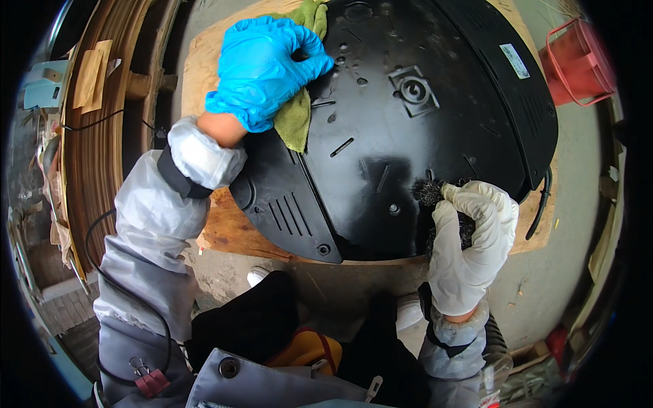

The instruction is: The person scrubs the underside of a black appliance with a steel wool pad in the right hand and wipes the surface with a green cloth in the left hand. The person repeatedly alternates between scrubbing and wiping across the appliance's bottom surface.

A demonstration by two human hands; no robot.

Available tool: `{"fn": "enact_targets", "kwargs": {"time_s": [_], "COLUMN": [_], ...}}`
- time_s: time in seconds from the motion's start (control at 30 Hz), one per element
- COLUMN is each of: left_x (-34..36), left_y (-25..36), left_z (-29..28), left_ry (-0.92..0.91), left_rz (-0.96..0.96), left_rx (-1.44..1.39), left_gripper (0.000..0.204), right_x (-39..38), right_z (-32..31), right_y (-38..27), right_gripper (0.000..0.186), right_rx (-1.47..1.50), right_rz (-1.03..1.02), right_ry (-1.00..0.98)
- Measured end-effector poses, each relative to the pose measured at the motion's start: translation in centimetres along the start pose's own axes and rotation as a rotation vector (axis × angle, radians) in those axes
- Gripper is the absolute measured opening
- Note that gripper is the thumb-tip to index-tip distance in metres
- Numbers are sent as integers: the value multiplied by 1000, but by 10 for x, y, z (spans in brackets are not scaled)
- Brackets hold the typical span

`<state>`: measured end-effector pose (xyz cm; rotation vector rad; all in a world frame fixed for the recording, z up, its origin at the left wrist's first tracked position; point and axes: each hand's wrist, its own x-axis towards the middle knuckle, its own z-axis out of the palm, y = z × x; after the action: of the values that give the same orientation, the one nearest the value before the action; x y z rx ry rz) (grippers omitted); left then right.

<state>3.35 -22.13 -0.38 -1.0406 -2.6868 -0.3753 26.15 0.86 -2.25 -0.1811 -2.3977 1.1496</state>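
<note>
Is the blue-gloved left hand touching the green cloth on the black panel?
Touching. The head view shows the left hand pressing down on the green cloth, which lies on the black panel.

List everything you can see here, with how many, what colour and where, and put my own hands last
Panel: one, black, round, lying on the board.
Board: one, brown wood, under the panel.
Cloth: one, green, under the left hand on the panel.
Brush: one, black bristles, in the right hand at the panel's lower edge.
Basket: one, red, upper right on the floor.
Cable: one, black, right of the panel.
Left hand: blue glove, pressing the cloth.
Right hand: white glove, gripping the brush.
</note>
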Motion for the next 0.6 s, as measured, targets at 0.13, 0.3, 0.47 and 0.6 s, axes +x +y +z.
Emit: {"fn": "enact_targets", "kwargs": {"time_s": [0.13, 0.3, 0.47, 0.6], "left_x": [2, 1, 4, 2], "left_y": [-2, 3, -4, -11], "left_z": [1, -3, 1, 2], "left_ry": [-53, -90, -28, -11], "left_rz": [-138, -95, -102, -27], "left_rx": [-242, -109, -100, -215], "left_gripper": [25, 27, 28, 28], "right_x": [0, 0, -1, 0], "right_z": [-1, -2, -2, -2], "right_y": [0, 0, -1, 0], "right_gripper": [21, 21, 21, 21], "right_rx": [13, -19, -9, -5], "right_rz": [9, -2, -13, -24], "right_ry": [0, -6, 0, -3]}}
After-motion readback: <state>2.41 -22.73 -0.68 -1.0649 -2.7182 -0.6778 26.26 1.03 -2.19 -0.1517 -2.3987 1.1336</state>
